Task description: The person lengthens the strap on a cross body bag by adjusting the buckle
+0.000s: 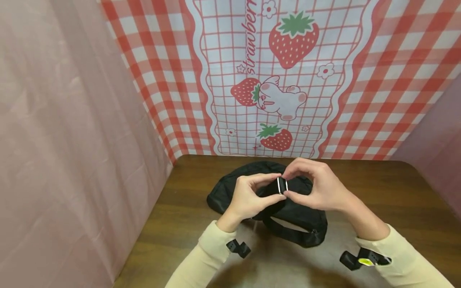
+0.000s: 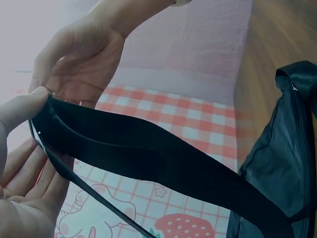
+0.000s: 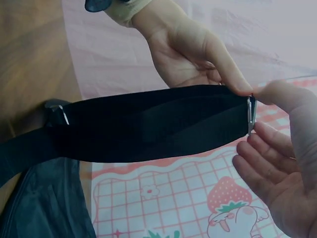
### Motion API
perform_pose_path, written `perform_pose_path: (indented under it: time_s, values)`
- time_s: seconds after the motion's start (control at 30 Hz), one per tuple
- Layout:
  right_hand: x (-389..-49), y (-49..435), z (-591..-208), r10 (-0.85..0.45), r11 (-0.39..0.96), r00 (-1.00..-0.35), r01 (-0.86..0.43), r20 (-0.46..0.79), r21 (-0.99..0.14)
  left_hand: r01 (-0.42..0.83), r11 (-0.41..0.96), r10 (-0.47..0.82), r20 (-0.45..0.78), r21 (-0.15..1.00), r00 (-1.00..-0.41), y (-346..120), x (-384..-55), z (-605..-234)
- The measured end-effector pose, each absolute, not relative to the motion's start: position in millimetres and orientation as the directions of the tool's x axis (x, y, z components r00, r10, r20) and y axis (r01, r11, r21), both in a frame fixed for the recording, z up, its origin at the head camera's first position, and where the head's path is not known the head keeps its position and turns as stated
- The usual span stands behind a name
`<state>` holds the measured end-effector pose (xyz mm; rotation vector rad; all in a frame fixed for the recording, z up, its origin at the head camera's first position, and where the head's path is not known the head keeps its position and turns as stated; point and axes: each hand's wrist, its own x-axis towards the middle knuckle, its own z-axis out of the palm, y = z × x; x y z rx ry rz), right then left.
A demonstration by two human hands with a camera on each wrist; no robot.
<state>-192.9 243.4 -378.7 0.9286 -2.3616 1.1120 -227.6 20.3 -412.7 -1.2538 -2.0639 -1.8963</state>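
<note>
Near the frame's centre, the person's left hand point(image 1: 248, 199) and right hand point(image 1: 325, 187) both pinch a silver rectangular metal slider point(image 1: 279, 186) on a flat black webbing strap point(image 2: 129, 158), above a soft black fabric bag point(image 1: 223, 192) lying on the brown wooden table point(image 1: 378, 192).

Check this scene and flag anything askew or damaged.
No damage shows on the bag or strap. Only the cloth behind looks odd: its lettering is turned sideways, reading bottom to top.
</note>
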Motion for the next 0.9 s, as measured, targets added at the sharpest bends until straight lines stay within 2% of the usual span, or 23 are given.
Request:
perform_pose_path:
  time_s: [0.13,0.33,0.57,0.67,0.8,0.9]
  values:
    - [-194.6,246.0,-376.4,-0.458,0.531,-0.735,-0.677,0.5,-0.51,0.591,-0.091,0.531,0.541,0.802,-0.652,21.4,-226.5,-415.9]
    - [-198.6,244.9,-375.1,-0.458,0.583,-0.715,-0.69,0.528,-0.429,0.621,-0.05,0.549,0.541,0.782,-0.637,23.7,-226.5,-417.3]
    - [-198.8,243.9,-380.8,-0.402,0.462,-0.685,-0.725,0.608,-0.511,0.578,-0.092,0.537,0.529,0.811,-0.657,23.3,-227.6,-416.3]
    - [-200.7,243.3,-383.7,-0.412,0.447,-0.663,-0.745,0.625,-0.495,0.56,-0.092,0.531,0.516,0.824,-0.672,22.6,-227.2,-415.4]
    - [-201.7,242.7,-385.0,-0.39,0.451,-0.672,-0.735,0.629,-0.506,0.539,-0.063,0.513,0.491,0.84,-0.704,22.4,-226.6,-414.1]
    - [-201.5,242.2,-385.3,-0.354,0.42,-0.693,-0.718,0.629,-0.555,0.529,-0.056,0.498,0.483,0.847,-0.72,23.5,-227.8,-413.6]
